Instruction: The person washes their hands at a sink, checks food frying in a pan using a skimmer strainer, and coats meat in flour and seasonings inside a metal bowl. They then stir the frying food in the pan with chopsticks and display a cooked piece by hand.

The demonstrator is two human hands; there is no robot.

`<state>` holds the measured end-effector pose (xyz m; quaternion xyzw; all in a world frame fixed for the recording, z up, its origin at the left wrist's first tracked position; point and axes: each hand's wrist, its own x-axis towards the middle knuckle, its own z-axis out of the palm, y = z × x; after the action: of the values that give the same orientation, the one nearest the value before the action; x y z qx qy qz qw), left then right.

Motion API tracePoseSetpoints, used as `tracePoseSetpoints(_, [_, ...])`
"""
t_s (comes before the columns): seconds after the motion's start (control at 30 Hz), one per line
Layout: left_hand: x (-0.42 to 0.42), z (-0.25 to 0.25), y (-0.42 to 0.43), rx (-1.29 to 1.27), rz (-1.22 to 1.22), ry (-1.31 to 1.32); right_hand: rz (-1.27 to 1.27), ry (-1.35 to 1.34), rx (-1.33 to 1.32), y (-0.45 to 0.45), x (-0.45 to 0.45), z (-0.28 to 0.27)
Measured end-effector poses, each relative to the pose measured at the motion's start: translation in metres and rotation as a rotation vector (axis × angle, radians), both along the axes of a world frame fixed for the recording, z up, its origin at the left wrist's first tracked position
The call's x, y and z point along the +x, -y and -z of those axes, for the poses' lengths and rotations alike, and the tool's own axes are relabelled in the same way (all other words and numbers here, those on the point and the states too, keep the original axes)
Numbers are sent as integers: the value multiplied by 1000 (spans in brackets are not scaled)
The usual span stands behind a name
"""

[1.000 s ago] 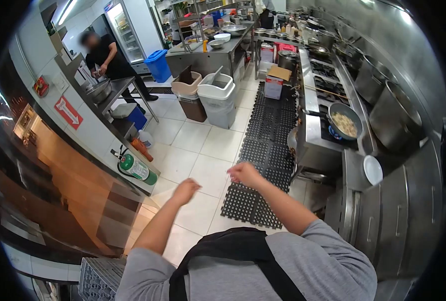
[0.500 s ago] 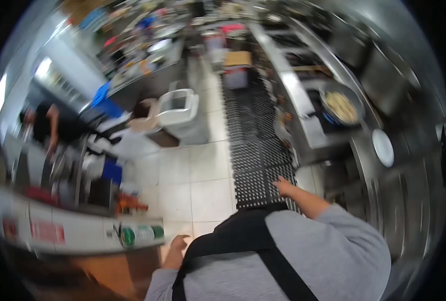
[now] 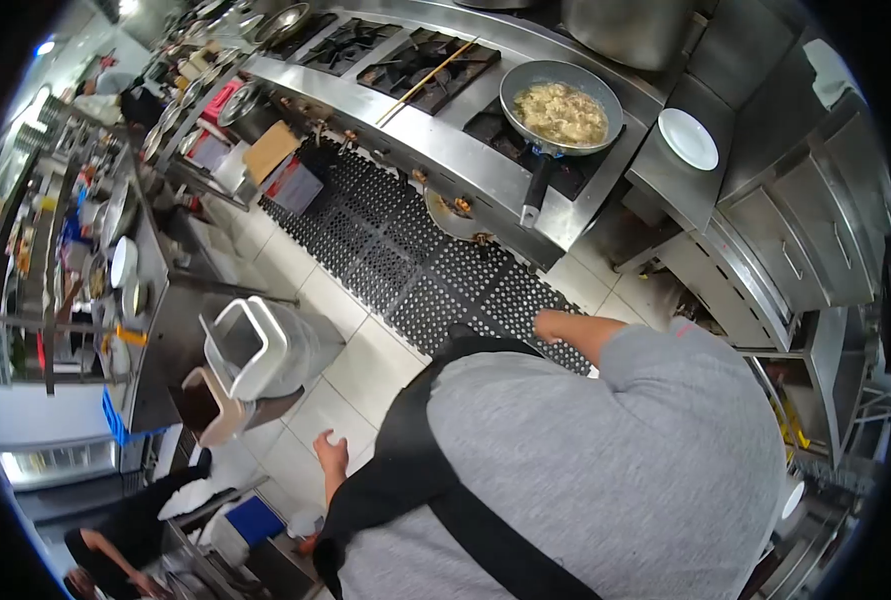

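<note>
Hands apart, nothing visible held. Left hand [image 3: 332,452] over white floor tiles [image 3: 350,375], fingers loosely spread. Right hand [image 3: 550,323] over black perforated rubber mat [image 3: 445,275], finger pose can't tell. Round grey frying pan [image 3: 561,70] on stainless steel stove [image 3: 485,172], black handle [image 3: 536,190] toward person, pale chunky food [image 3: 562,112] inside. Round white plate [image 3: 687,139] on steel tabletop [image 3: 662,178], right of pan.

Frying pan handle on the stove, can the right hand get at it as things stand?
Likely yes, perhaps after a small step: the frying pan handle points out over the stove's front ledge, roughly toward the right hand, and nothing appears to block the way.
</note>
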<state>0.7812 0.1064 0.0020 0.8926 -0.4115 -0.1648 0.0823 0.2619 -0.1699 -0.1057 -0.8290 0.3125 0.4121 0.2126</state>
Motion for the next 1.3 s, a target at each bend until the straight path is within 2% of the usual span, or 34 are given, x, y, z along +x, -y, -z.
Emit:
tracePoseSetpoints(0.03, [23, 15, -6, 15, 13, -100, -160, -48, 133, 26, 32, -12])
tracePoseSetpoints(0.07, [45, 30, -11, 31, 20, -200, -94, 104, 32, 45, 58, -12])
tracePoseSetpoints(0.1, [59, 34, -11, 66, 21, -280, -1, 425, -38, 67, 77, 33])
tracePoseSetpoints(0.17, [80, 34, -9, 158, -22, -354, 46, 525, -95, 111, 144, -1])
tracePoseSetpoints(0.2, [88, 32, -8, 188, -39, -360, 180, 578, -112, 127, 174, -65])
tracePoseSetpoints(0.23, [96, 28, -8, 191, -72, -359, 515, 710, -85, 140, 201, -85])
tracePoseSetpoints(0.27, [103, 21, -4, 188, -101, -348, 472, 712, -77, 151, 219, -118])
tracePoseSetpoints(0.33, [126, 11, 12, 179, -155, -279, 359, 921, -137, 182, 279, -185])
tracePoseSetpoints(0.43, [143, -32, 87, 317, -216, -142, 486, 1192, -61, 213, 339, -211])
tracePoseSetpoints(0.47, [161, -21, 108, 290, -181, -131, 545, 1267, -58, 218, 350, -210])
tracePoseSetpoints(0.5, [185, -12, 124, 274, -136, -117, 549, 1177, -125, 223, 357, -205])
tracePoseSetpoints(0.53, [201, -13, 154, 256, -91, -95, 589, 1208, -196, 228, 363, -176])
tracePoseSetpoints(0.57, [215, -12, 187, 250, -95, -84, 505, 1160, -224, 235, 360, -146])
tracePoseSetpoints(0.6, [229, -21, 222, 262, -60, -117, 438, 940, -95, 243, 344, -97])
tracePoseSetpoints(0.63, [246, -11, 250, 74, -6, -169, 131, 525, -117, 250, 321, -48])
tracePoseSetpoints(0.67, [255, -22, 290, 131, -42, -203, 22, 308, -47, 255, 303, -15])
tracePoseSetpoints(0.7, [262, -49, 319, -43, 100, -264, 23, 191, -2, 260, 286, 10])
tracePoseSetpoints(0.77, [283, -46, 375, -152, 215, -262, 175, 177, -15, 277, 271, 43])
tracePoseSetpoints(0.83, [295, -56, 417, -227, 257, -378, 337, 317, -89, 299, 274, 78])
tracePoseSetpoints(0.87, [305, -49, 433, -292, 335, -241, 474, 292, -193, 300, 331, -46])
tracePoseSetpoints(0.9, [309, -57, 451, -152, 268, -261, 576, 304, -133, 314, 345, -51])
tracePoseSetpoints(0.93, [312, -67, 467, -14, 194, -271, 557, 336, -64, 328, 358, -51])
tracePoseSetpoints(0.97, [318, -60, 478, -61, 176, -245, 530, 374, -1, 347, 377, -52])
tracePoseSetpoints(1.0, [324, -51, 483, -111, 155, -219, 477, 339, 96, 362, 405, -82])
tracePoseSetpoints(1.03, [333, -43, 488, -66, 171, -259, 275, 320, 59, 379, 431, -104])
tracePoseSetpoints(1.07, [341, -33, 492, -20, 186, -299, 385, 366, 126, 399, 446, -95])
tracePoseSetpoints(1.1, [349, -18, 490, -139, 256, -339, 357, 524, 113, 423, 463, -97])
tracePoseSetpoints(1.13, [356, 0, 487, -258, 324, -381, 450, 709, 70, 446, 484, -125])
tracePoseSetpoints(1.2, [368, 30, 484, -203, 329, -225, 664, 967, -99, 511, 518, -154])
tracePoseSetpoints(1.23, [375, 41, 488, -141, 286, -202, 772, 1013, -221, 544, 533, -192])
tracePoseSetpoints(1.27, [381, 46, 499, -52, 219, -223, 883, 1146, -229, 594, 539, -175])
tracePoseSetpoints(1.3, [386, 46, 509, 39, 142, -242, 989, 1230, -250, 634, 548, -203])
